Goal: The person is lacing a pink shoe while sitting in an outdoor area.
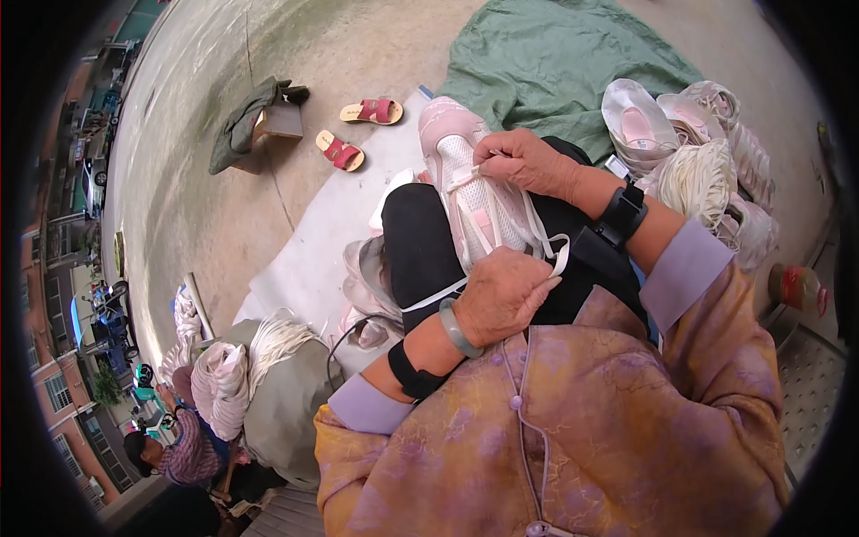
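A pink and white sneaker upper (459,148) rests on my lap, toe pointing away from me. Its white lace (467,179) runs across the front, with a loose length looping on the right side. My right hand (528,166) is over the forefoot, thumb and fingers pinched on the lace. Nearer to me, my left hand (503,295) is closed at the ankle end, and the lace loop (561,255) comes out by its fingers. The left palm side is hidden, so how much lace it holds does not show.
On the right lie stacked shoe uppers (638,125) and a bundle of white laces (696,179), near a bottle (798,289). Green cloth (559,67) spreads ahead. More uppers (219,380) and laces (279,345) top a grey sack (286,412) at left. Red sandals (371,112) lie beyond. Another person (190,452) sits far left.
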{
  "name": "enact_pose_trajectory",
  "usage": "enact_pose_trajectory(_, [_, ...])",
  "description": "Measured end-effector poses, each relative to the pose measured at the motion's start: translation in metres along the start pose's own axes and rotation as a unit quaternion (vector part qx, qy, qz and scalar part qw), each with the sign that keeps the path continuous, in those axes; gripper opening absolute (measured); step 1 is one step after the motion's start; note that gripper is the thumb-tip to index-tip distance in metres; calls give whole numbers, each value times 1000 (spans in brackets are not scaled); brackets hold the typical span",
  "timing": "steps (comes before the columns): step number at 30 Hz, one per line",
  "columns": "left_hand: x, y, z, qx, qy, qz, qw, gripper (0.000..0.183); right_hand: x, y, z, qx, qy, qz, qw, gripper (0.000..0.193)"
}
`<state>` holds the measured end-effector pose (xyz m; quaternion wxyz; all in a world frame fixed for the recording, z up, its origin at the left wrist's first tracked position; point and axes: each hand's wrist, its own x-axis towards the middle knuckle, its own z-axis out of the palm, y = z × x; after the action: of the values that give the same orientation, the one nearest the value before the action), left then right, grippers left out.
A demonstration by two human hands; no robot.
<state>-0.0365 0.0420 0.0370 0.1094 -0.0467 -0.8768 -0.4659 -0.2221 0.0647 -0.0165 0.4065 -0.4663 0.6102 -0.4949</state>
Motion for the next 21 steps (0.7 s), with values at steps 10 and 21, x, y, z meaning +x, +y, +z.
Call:
enact_pose_trajectory(10, [-5,-3,-3,22,-17,-20,999,8,4,-10,-19,195,-112,234,946,10])
enact_pose_trajectory(21, [-8,-3,-1,-17,8,-10,1000,11,-1,-13,-2,148,-44,252,955,15])
